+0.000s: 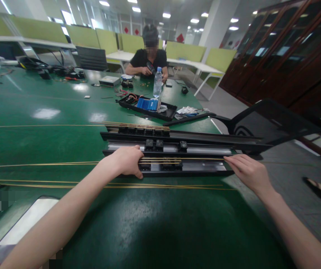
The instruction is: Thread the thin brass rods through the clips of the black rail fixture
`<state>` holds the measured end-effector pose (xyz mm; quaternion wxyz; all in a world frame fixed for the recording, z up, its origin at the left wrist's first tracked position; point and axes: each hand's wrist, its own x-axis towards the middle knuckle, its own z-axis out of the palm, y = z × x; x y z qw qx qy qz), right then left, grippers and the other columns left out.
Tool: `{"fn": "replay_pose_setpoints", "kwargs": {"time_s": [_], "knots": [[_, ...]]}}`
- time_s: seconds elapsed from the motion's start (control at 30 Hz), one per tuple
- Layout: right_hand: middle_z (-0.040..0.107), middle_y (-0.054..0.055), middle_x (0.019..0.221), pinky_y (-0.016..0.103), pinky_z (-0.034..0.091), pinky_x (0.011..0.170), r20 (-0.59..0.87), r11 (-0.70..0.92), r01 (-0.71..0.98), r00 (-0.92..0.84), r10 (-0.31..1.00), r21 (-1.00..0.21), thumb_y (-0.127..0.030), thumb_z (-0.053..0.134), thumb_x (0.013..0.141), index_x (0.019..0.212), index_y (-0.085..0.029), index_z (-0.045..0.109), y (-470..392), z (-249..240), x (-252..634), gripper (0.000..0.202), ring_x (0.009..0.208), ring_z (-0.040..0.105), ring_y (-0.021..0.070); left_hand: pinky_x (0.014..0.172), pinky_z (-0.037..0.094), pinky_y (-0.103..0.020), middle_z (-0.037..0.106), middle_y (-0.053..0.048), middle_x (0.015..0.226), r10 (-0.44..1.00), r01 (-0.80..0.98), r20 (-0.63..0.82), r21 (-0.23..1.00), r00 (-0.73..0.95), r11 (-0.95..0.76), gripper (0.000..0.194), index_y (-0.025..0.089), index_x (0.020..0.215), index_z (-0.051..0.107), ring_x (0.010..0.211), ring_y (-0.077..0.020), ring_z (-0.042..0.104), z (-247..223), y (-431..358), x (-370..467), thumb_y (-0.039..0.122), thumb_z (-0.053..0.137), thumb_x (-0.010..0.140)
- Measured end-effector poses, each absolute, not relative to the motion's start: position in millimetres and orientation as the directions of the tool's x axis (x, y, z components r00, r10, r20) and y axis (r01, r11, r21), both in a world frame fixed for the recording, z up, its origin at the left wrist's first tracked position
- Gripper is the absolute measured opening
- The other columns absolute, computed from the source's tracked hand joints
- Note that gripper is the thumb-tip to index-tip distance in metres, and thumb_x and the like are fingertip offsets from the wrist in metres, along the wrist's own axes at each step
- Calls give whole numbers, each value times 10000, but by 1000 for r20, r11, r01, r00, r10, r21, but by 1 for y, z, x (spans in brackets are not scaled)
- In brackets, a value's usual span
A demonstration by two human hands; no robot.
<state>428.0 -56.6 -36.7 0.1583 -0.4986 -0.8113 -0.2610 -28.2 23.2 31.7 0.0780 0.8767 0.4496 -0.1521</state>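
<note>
My left hand (128,160) rests over the left part of the nearest black channel (188,173), its fingers and thumb spanning the channel and the thin brass rods at its edge. With fingertips pinched, my right hand (247,170) holds the end of a long brass rod (202,159) at the channel's right end. Black blocks (171,164) sit in this channel under several rods. Behind it, a second channel (205,149) carries three black blocks (159,145). A third channel (199,136) lies farther back with more blocks and rods. Loose brass rods (160,186) lie in front.
A black tray (168,112) with blue items, a water bottle (157,84) and cloth gloves (187,112) stand beyond the channels. A person (150,56) sits across the green table (73,108). A black chair (269,119) is at the right; cables lie far left.
</note>
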Motion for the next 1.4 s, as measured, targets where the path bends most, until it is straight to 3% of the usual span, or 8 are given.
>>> {"fn": "replay_pose_setpoints", "kwargs": {"time_s": [1.1,1.3,1.4], "knots": [[743,81,1010,325,514,732,507,152,957,-260,821,245,-326,534,919,994,-218,726,-72,-51,509,232,973,671,239,807,506,-344,630,-114,1142,766,817,-340,10,545,-577,778,209,1208,646,971,-282,647,34,22,-27,655,695,573],[733,126,1035,391,527,707,397,73,958,-184,899,279,-325,512,868,1141,-180,688,-66,-32,515,355,960,659,298,815,506,-360,626,-119,1162,765,817,-343,15,545,-576,775,214,1230,639,983,-293,644,34,22,-27,637,699,583],[720,117,1054,394,531,723,462,1,986,-79,884,166,-329,489,894,1173,-191,672,-66,-7,471,361,940,662,281,814,504,-349,627,-114,1160,768,820,-344,9,540,-572,773,221,1229,638,982,-286,643,34,22,-25,644,695,584]]}}
